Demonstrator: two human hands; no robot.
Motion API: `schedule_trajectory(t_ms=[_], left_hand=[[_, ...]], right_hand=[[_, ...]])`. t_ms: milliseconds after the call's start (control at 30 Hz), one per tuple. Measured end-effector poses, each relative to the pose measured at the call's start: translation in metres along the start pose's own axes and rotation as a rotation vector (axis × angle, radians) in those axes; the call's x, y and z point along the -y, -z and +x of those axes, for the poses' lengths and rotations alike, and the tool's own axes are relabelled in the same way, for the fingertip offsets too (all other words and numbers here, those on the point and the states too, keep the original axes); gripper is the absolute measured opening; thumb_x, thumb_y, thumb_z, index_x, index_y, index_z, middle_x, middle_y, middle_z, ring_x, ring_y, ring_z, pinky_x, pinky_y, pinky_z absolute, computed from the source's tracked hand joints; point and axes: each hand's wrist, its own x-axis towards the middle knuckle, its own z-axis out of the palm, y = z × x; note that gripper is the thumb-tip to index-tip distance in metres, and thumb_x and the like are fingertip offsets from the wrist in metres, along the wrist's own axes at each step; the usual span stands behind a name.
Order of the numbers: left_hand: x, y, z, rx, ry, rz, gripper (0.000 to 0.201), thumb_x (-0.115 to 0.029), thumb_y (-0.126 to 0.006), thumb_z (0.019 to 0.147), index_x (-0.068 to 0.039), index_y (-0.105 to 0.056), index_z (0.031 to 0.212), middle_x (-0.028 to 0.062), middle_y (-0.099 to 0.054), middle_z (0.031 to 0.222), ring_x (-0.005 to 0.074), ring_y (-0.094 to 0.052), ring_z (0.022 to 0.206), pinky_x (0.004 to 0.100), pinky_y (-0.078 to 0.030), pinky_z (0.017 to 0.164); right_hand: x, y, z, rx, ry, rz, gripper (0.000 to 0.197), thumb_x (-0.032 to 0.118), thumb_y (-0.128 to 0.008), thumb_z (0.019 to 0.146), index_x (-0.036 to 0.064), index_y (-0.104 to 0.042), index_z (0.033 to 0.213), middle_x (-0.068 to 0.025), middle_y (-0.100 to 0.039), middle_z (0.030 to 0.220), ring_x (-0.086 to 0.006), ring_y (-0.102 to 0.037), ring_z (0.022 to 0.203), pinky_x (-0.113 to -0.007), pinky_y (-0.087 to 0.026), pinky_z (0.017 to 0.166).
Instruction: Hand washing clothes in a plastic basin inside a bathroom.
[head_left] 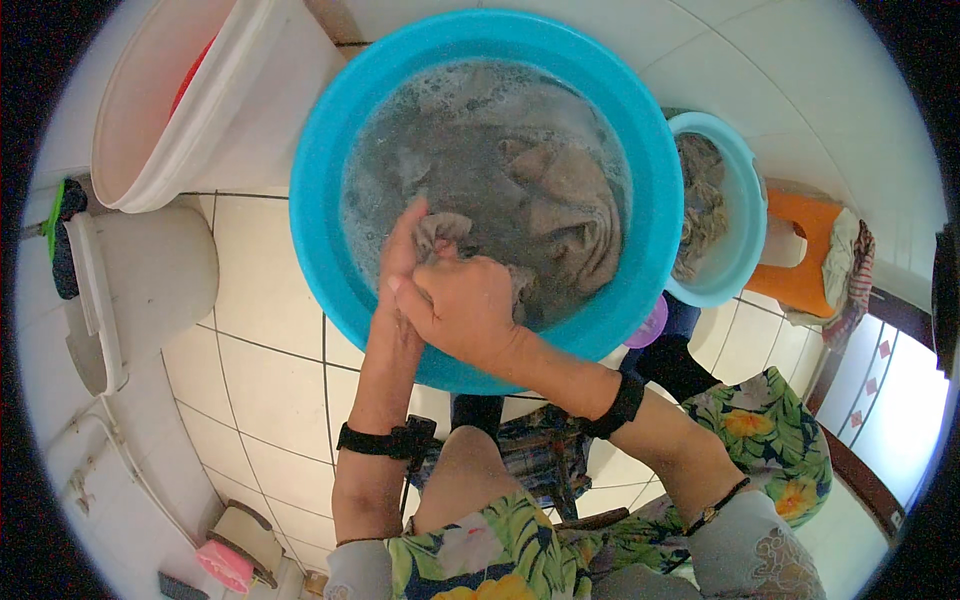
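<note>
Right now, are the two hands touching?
Touching: the head view shows the thumb side of the right hand against the left hand, no gap visible.

The large round washbasin (322, 220) is turquoise blue, the soaked cloth (585, 215) grey-brown. The smaller basin (745, 185) is pale blue, the plastic stool (818, 240) orange. Both wristbands (622, 405) are black; the skirt (795, 425) bears green leaves and yellow-orange flowers. Dark grout lines grid the cream floor tiles (265, 265).

Cream tiled floor (268, 260), white wall (790, 75); bright opening (905, 400) right, perhaps doorway.
</note>
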Motion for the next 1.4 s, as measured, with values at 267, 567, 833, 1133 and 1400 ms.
schedule_trajectory(t_ms=[267, 567, 833, 1133, 1400], left_hand=[[0.022, -0.045, -0.014, 0.1, -0.173, -0.002, 0.032, -0.036, -0.049, 0.094, -0.006, -0.056, 0.104, 0.0077, -0.058, 0.108, 0.0207, -0.057, 0.098, 0.0363, -0.048, 0.082], [0.033, -0.096, -0.025, 0.407, -0.216, 0.159, 0.044, -0.015, -0.048, 0.09, -0.006, -0.044, 0.132, 0.0108, -0.054, 0.122, 0.0221, -0.055, 0.109, 0.0374, -0.047, 0.089], [0.023, -0.114, -0.033, 0.299, -0.473, 0.379, 0.047, -0.01, -0.051, 0.085, -0.004, -0.043, 0.131, 0.0122, -0.054, 0.12, 0.0232, -0.055, 0.108, 0.037, -0.049, 0.088], [0.014, -0.106, -0.036, 0.507, -0.315, -0.022, 0.045, -0.018, -0.058, 0.086, -0.002, -0.044, 0.127, 0.0134, -0.054, 0.121, 0.0256, -0.055, 0.11, 0.0413, -0.043, 0.096], [0.029, -0.103, -0.033, 0.433, -0.372, 0.22, 0.056, -0.007, -0.064, 0.078, -0.006, -0.045, 0.131, 0.0112, -0.055, 0.122, 0.021, -0.056, 0.107, 0.034, -0.045, 0.092]], right_hand=[[-0.08, 0.049, 0.012, -0.06, -0.545, 0.56, 0.052, 0.045, -0.051, 0.089, -0.0018, -0.062, 0.069, -0.0185, -0.058, 0.059, -0.0338, -0.058, 0.058, -0.042, -0.043, 0.06], [-0.109, 0.104, -0.022, -0.201, -0.205, 0.168, 0.031, 0.027, -0.071, 0.072, -0.0027, -0.064, 0.079, -0.0189, -0.062, 0.091, -0.0324, -0.061, 0.086, -0.043, -0.046, 0.074], [-0.136, 0.127, -0.031, -0.107, -0.571, 0.467, 0.022, 0.018, -0.066, 0.075, -0.0023, -0.062, 0.082, -0.0158, -0.061, 0.079, -0.0253, -0.059, 0.075, -0.034, -0.044, 0.068], [-0.11, 0.148, -0.015, -0.167, -0.713, 1.372, 0.008, 0.012, -0.056, 0.082, 0.0055, -0.059, 0.087, -0.0002, -0.057, 0.08, -0.0143, -0.057, 0.078, -0.028, -0.046, 0.067], [-0.1, 0.139, -0.007, -0.098, -0.698, 1.273, 0.013, 0.013, -0.058, 0.084, 0.0054, -0.06, 0.095, 0.0001, -0.06, 0.09, -0.0126, -0.057, 0.085, -0.027, -0.046, 0.073]])
